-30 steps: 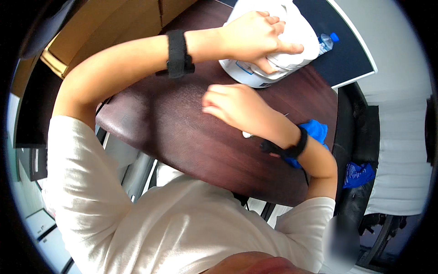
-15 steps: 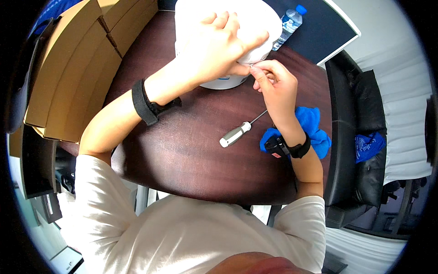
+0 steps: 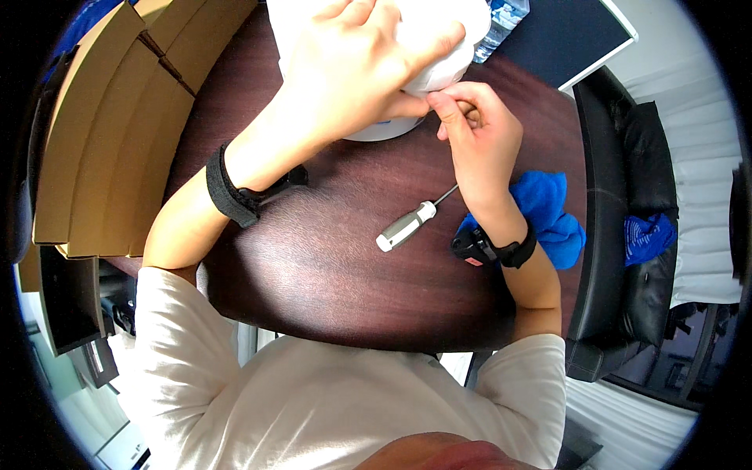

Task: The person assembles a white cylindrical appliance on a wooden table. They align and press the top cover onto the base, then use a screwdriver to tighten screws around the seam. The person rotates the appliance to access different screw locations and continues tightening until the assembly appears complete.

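A large rounded white object (image 3: 437, 77), partly washed out by glare and cut off at the top edge, stands on the dark brown table. My left hand (image 3: 356, 66) lies over it with fingers spread, its thumb reaching down beside my right fingertips. Against the lower right edge of the white object, my right hand (image 3: 486, 129) is closed in a pinch. Whatever is between those fingertips is too small to make out. A grey and white screwdriver (image 3: 406, 226) lies on the table below my right hand, its shaft pointing up and right, the tip hidden behind the wrist.
A blue cloth (image 3: 552, 215) lies by my right wrist. Behind the white object stands a water bottle (image 3: 501, 27), near a dark panel (image 3: 568, 35) with a white edge. Cardboard boxes (image 3: 110, 149) line the left. Past the table's right side is a black sofa (image 3: 603, 258).
The view has shifted, so the white object and bottle sit higher and are more cut off. Both hands keep nearly the same hold at the object's edge.
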The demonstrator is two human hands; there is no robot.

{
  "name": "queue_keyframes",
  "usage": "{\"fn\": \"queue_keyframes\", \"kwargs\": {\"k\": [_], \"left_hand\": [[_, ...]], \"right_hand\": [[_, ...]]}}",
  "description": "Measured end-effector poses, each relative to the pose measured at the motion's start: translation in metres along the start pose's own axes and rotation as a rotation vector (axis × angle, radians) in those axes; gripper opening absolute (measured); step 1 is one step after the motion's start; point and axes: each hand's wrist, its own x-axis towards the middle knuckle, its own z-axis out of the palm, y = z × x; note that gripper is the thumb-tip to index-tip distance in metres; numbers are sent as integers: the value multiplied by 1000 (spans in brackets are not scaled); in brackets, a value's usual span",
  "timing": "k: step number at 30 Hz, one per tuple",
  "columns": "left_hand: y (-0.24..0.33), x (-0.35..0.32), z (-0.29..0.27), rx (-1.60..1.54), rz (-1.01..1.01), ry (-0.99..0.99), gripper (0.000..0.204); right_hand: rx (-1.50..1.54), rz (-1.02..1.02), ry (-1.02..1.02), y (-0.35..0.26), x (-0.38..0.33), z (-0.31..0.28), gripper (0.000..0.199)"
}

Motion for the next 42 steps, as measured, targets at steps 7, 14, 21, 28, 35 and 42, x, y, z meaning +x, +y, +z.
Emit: {"fn": "queue_keyframes", "kwargs": {"k": [7,14,21,28,35,42], "left_hand": [[-4,-1,8,18,30,34,78],[-1,4,-8,-19,22,-144,77],[0,10,-11,-86,-2,-104,68],[0,5,1,-103,6,33,62],[1,4,-4,-45,24,-17,62],[-8,-2,12,-36,49,71,59]], "right_hand": [[57,38,-29,5,5,0,20],[79,74,-90,6,8,-3,24],[33,-15,-89,7,6,-5,21],[32,-75,-4,7,4,2,18],[-21,-74,4,5,6,2,19],[-206,-425,44,6,7,2,14]]}}
